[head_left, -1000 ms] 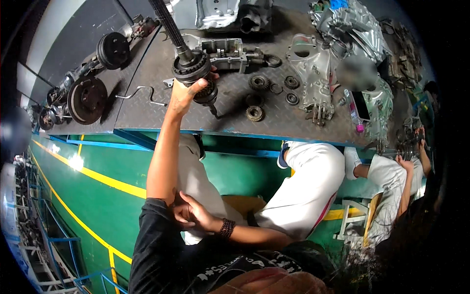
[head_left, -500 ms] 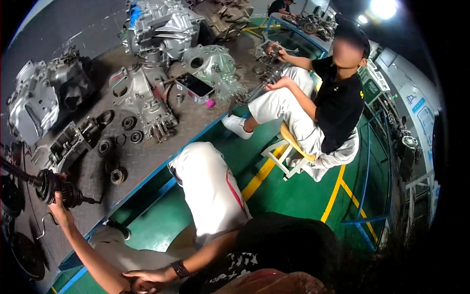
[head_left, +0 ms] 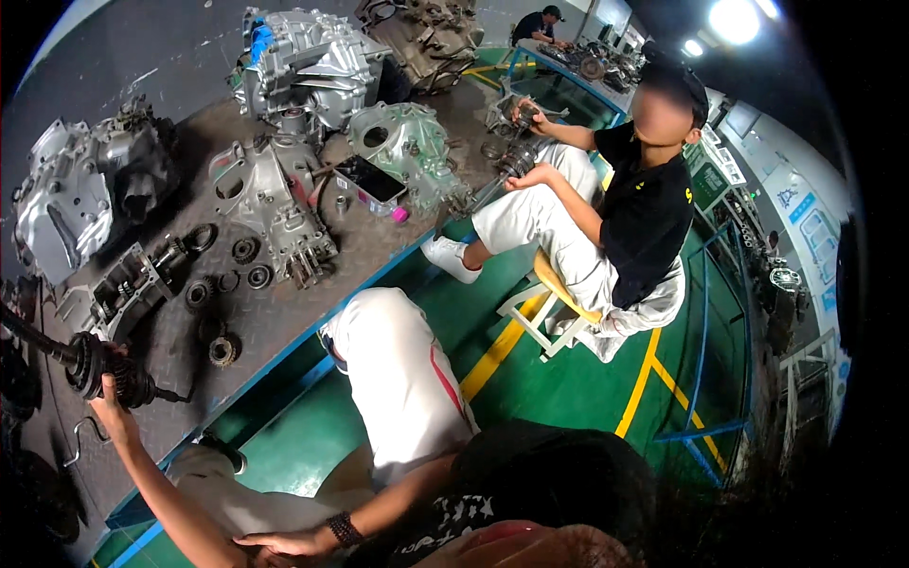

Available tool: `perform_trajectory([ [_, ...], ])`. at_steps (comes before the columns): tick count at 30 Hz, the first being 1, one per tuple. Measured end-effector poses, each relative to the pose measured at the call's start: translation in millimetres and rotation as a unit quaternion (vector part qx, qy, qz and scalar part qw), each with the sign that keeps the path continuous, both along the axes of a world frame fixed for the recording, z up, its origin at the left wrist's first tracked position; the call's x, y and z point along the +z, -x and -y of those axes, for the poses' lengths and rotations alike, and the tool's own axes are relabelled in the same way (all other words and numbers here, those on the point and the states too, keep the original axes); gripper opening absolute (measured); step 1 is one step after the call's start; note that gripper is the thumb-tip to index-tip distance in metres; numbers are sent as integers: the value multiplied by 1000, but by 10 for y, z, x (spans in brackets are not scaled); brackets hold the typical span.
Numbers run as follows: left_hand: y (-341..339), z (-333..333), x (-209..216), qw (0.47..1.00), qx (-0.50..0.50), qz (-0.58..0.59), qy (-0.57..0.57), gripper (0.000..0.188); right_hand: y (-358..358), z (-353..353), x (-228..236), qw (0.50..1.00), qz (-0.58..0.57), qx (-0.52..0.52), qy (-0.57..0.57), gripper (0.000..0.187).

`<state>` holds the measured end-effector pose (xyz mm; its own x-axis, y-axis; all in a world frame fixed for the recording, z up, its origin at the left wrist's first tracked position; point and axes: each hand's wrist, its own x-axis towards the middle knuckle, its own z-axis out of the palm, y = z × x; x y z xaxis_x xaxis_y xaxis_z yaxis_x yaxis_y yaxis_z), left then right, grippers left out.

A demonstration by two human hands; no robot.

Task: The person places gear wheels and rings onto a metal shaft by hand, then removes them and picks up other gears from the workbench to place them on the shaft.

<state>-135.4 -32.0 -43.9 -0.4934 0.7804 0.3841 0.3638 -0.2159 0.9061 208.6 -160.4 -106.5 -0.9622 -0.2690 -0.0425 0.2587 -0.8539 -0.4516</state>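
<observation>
My left hand [head_left: 112, 412] is closed around a gear shaft [head_left: 106, 367] at the table's left edge. The shaft lies nearly level, its thick gears above my fingers and a thin tip pointing right. My right hand [head_left: 284, 543], with a dark bead bracelet [head_left: 345, 528] on the wrist, lies across my left forearm at the bottom, its fingers fairly straight; part of it is cut off by the lower edge. Beyond the shaft sits an opened gear housing [head_left: 123, 289]. Loose gears [head_left: 224, 350] and bearing rings [head_left: 245, 250] lie to its right.
The metal worktable [head_left: 284, 352] carries a large silver gearbox [head_left: 317, 71], casings [head_left: 270, 189] and a phone [head_left: 371, 178]. A bent metal rod [head_left: 76, 443] lies near my left wrist. At right, a seated co-worker [head_left: 653, 180] holds a gear part [head_left: 516, 156].
The view has shifted slightly. My left hand still holds the gear shaft in about the same place. My right hand's fingers look straighter on my left forearm.
</observation>
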Motion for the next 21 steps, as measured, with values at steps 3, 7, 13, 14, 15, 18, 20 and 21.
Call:
perform_trajectory([
  [3, -86, -53, 44, 1000, -11, -1, -4, 68, 4, -12, -1, 1000, -1, -5, 1, 59],
  [7, -265, -97, 126, 999, -30, 1, -28, 68, 11, -12, -5, 1000, -3, -11, 0, 55],
  [13, 83, -43, -74, 999, -19, 27, 39, 69, 4, 2, -2, 1000, -13, -17, -1, 50],
  [14, 50, -69, -84, 999, -21, 18, 45, 69, -14, -9, -9, 1000, -12, -22, 0, 49],
  [15, -5, -96, -104, 998, -23, 14, 48, 69, -28, -14, -8, 1000, -11, -25, -2, 48],
  [18, -319, -159, 36, 1000, -9, -13, -20, 68, -72, -42, 3, 999, -14, -27, -14, 46],
  [20, -232, -22, 75, 999, 26, 5, -32, 66, 0, -31, 25, 999, -22, -17, -26, 44],
  [21, -117, 184, 58, 997, 60, 34, -18, 63, 61, -22, 36, 999, -29, -13, -37, 43],
])
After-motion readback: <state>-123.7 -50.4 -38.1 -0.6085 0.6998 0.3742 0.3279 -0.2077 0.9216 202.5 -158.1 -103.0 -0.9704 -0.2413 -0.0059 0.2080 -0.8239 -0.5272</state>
